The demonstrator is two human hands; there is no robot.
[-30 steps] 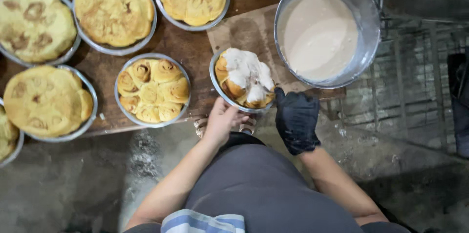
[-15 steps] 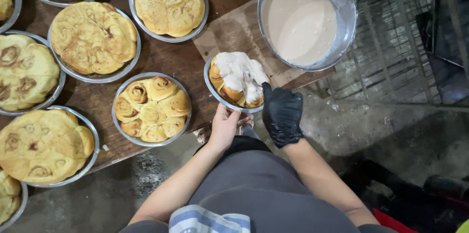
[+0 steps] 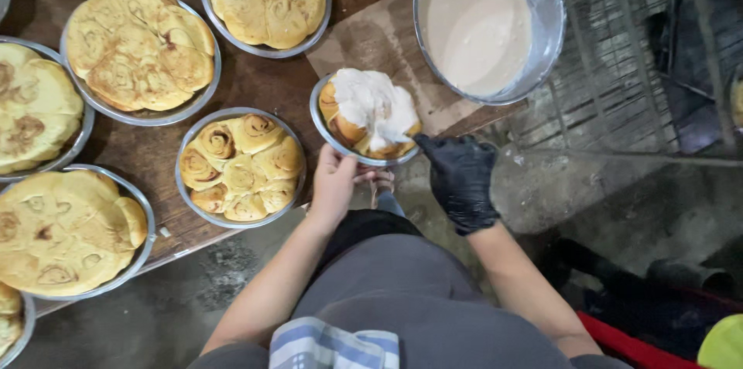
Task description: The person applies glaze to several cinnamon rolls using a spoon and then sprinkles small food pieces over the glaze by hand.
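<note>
The bare left hand (image 3: 334,183) has its fingers closed on the near rim of the iced bun pan (image 3: 367,116), which sits at the surface's (image 3: 263,87) near edge. The gloved right hand (image 3: 460,177) curls its fingers at the pan's right rim (whether it grips, I cannot tell). The icing bowl (image 3: 486,22) stands just beyond, plain pans (image 3: 240,165) to the left.

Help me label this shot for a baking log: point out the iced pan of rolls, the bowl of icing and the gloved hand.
iced pan of rolls (image 3: 370,110): head view, on the white icing over the rolls.
bowl of icing (image 3: 551,25): head view, on the metal rim at its right.
gloved right hand (image 3: 460,179): head view, on the back of the black glove.
</note>
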